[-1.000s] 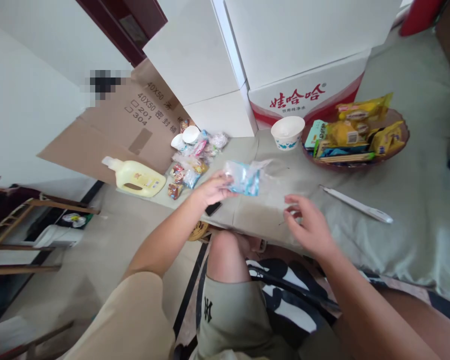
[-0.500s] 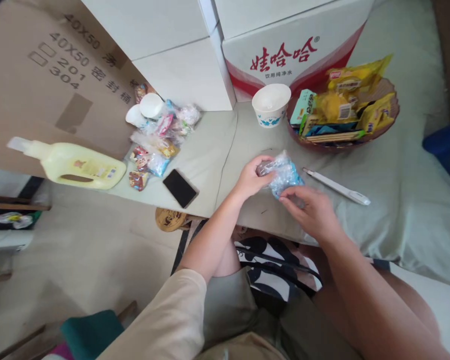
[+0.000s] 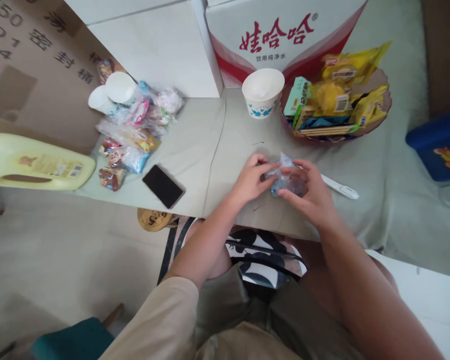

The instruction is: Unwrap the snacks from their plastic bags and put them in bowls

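A small clear plastic bag with blue contents [image 3: 284,176] sits between both hands on the grey-green cloth-covered table [image 3: 195,150]. My left hand [image 3: 249,180] pinches its left side. My right hand [image 3: 310,192] curls around its right side. Just behind my right hand lies a white pen-like stick [image 3: 339,186].
A black phone [image 3: 162,186] lies left of my hands, beside a heap of small snack packets [image 3: 133,135]. A paper bowl [image 3: 263,92] and a basket of yellow snack bags [image 3: 337,102] stand at the back before a red-and-white carton [image 3: 277,35]. A yellow jug [image 3: 33,162] lies far left.
My left hand brought the bag in from the left toward the middle. My right hand rose and closed on it. The camera tilted down and nearer to the table.
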Available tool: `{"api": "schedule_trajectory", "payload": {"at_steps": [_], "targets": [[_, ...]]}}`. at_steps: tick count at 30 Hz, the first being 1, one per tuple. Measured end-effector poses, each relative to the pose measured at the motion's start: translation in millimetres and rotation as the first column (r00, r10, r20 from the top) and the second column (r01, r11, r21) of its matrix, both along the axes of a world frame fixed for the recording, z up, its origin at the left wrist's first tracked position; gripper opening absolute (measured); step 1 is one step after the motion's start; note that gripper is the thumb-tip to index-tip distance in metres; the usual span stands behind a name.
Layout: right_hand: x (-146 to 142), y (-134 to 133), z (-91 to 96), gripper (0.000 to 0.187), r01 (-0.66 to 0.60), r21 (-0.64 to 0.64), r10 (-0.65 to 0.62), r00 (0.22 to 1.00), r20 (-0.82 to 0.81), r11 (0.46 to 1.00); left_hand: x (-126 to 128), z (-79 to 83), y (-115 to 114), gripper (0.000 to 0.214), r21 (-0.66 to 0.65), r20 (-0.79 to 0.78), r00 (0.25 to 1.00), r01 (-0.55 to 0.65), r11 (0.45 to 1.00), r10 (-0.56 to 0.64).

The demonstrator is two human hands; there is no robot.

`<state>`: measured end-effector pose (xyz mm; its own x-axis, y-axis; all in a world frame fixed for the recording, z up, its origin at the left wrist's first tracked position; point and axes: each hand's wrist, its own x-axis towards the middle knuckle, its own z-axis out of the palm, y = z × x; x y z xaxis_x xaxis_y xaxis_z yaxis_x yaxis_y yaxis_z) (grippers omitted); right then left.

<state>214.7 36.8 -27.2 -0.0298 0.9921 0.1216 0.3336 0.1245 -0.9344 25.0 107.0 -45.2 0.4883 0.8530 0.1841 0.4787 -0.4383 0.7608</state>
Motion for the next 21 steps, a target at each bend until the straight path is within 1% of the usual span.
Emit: {"api": "schedule_trajectory", "payload": {"at_steps": [1,2,4,6,7,9,11,13,15,17,18,21], "targets": [[6,-2,-1.7,0.073,-0.029,0.028,0.028,0.999,0.026,0.999,-1,-0.3,0,0.039,-0.003,0.021,1.000,-0.021,1.000,0.021],[12,-4,-2.8,0.076,-0.042,0.048,0.038,0.997,0.072,0.998,-1,-0.3,0,0.041,-0.005,0.038,0.998,-0.043,0.999,0.043],[24,-7,-3.5,0.071,-0.064,0.067,0.050,0.980,0.193,0.996,0,0.6,-1,0.045,-0.014,0.070,0.994,-0.088,0.996,0.089],[34,-9,-3.1,0.063,-0.138,0.064,0.113,0.949,0.294,0.988,1,2.2,-3,0.043,-0.039,0.112,0.986,-0.122,0.992,0.126],[38,-10,-3.0,0.062,-0.188,0.054,0.160,0.930,0.331,0.981,1,3.1,-3,0.040,-0.054,0.137,0.982,-0.125,0.991,0.131],[43,-13,-3.6,0.069,-0.274,0.024,0.245,0.894,0.375,0.961,0,5.0,-4,0.034,-0.079,0.193,0.974,-0.107,0.991,0.121],[45,-15,-5.5,0.074,-0.299,0.004,0.273,0.878,0.393,0.954,-2,6.4,-3,0.041,-0.088,0.224,0.969,-0.084,0.993,0.101],[45,-16,-7.4,0.066,-0.253,0.015,0.226,0.885,0.408,0.967,-3,7.0,-3,0.040,-0.074,0.191,0.979,-0.053,0.996,0.066],[43,-14,-7.6,0.044,-0.173,0.064,0.131,0.899,0.418,0.983,-5,7.1,-4,0.027,-0.036,0.106,0.994,0.012,0.999,-0.009],[38,-11,-5.7,0.019,-0.110,0.124,0.051,0.913,0.404,0.986,-4,7.2,-6,0.025,-0.001,0.028,0.996,0.089,0.996,-0.089],[35,-9,-4.2,0.014,-0.087,0.150,0.023,0.923,0.385,0.985,-4,7.4,-7,0.027,0.006,0.005,0.993,0.115,0.993,-0.115],[25,-2,-1.1,0.018,-0.016,0.186,-0.044,0.949,0.313,0.982,0,7.7,-9,0.028,-0.003,-0.009,0.987,0.160,0.987,-0.160]]}}
